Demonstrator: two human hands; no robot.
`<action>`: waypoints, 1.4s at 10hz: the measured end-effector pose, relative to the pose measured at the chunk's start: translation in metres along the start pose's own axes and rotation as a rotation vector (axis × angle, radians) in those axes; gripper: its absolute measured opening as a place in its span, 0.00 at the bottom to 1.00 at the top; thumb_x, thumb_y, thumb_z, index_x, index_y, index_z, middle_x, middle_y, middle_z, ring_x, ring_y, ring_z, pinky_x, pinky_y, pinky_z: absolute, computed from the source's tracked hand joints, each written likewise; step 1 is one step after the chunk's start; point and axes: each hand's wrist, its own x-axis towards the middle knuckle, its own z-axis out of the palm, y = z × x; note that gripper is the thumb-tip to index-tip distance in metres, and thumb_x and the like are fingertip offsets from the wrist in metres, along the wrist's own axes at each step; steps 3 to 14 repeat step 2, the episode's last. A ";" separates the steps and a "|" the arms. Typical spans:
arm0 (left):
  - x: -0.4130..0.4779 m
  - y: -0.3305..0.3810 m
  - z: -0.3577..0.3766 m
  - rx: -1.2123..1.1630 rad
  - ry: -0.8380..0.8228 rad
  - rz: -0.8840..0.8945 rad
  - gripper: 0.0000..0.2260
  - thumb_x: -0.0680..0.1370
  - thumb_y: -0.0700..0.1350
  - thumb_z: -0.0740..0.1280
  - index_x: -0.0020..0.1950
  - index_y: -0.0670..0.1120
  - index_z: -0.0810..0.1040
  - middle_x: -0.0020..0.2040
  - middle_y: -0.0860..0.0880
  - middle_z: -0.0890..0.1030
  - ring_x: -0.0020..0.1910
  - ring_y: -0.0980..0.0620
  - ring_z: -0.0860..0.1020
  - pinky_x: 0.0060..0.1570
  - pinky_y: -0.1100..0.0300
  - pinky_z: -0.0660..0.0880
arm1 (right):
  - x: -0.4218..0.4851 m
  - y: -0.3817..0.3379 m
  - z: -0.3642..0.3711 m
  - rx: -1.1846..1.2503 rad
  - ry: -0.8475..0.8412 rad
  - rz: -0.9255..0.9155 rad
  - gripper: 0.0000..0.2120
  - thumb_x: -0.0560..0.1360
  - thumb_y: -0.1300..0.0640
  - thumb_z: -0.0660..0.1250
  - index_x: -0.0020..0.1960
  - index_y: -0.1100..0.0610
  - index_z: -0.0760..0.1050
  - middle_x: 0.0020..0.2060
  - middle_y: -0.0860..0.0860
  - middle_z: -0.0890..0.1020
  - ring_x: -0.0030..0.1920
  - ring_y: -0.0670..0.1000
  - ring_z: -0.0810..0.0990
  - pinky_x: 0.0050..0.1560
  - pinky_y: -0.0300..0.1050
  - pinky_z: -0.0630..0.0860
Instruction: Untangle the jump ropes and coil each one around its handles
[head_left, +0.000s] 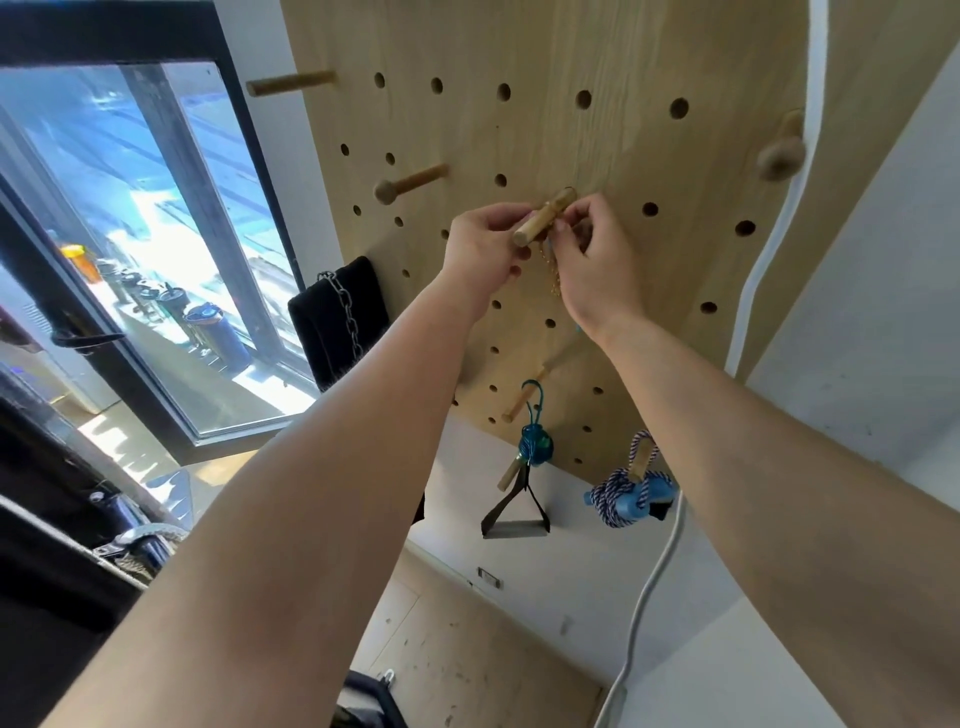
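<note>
A wooden pegboard (597, 156) fills the wall ahead. Both my hands are raised to one wooden peg (543, 217) sticking out of it. My left hand (483, 249) curls its fingers round the peg's near end. My right hand (597, 254) pinches a thin gold beaded rope (554, 278) right beside the peg; the rope hangs down between my wrists and its lower part is hidden. Lower on the board, a coiled teal jump rope (535, 448) hangs from a peg. A blue-and-white jump rope (621, 491), wound around blue handles, hangs from another peg.
A black bag with a metal chain (337, 317) hangs at the board's left edge. A black strap handle (514, 514) dangles under the teal rope. A white cable (649, 582) runs down the wall on the right. A dark-framed window (156, 249) is on the left.
</note>
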 end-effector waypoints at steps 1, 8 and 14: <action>-0.007 -0.002 -0.005 0.032 -0.001 0.021 0.08 0.79 0.41 0.69 0.54 0.50 0.85 0.45 0.51 0.86 0.38 0.55 0.79 0.40 0.58 0.80 | -0.002 0.004 -0.002 -0.089 0.015 -0.003 0.07 0.80 0.46 0.63 0.51 0.49 0.74 0.49 0.49 0.79 0.47 0.47 0.79 0.46 0.46 0.80; -0.019 -0.004 -0.010 0.057 0.005 0.024 0.10 0.80 0.43 0.68 0.59 0.50 0.84 0.49 0.53 0.86 0.45 0.54 0.82 0.46 0.56 0.83 | -0.012 0.001 -0.008 -0.109 0.006 0.008 0.12 0.79 0.43 0.63 0.58 0.49 0.73 0.52 0.48 0.77 0.49 0.46 0.78 0.49 0.48 0.81; -0.019 -0.004 -0.010 0.057 0.005 0.024 0.10 0.80 0.43 0.68 0.59 0.50 0.84 0.49 0.53 0.86 0.45 0.54 0.82 0.46 0.56 0.83 | -0.012 0.001 -0.008 -0.109 0.006 0.008 0.12 0.79 0.43 0.63 0.58 0.49 0.73 0.52 0.48 0.77 0.49 0.46 0.78 0.49 0.48 0.81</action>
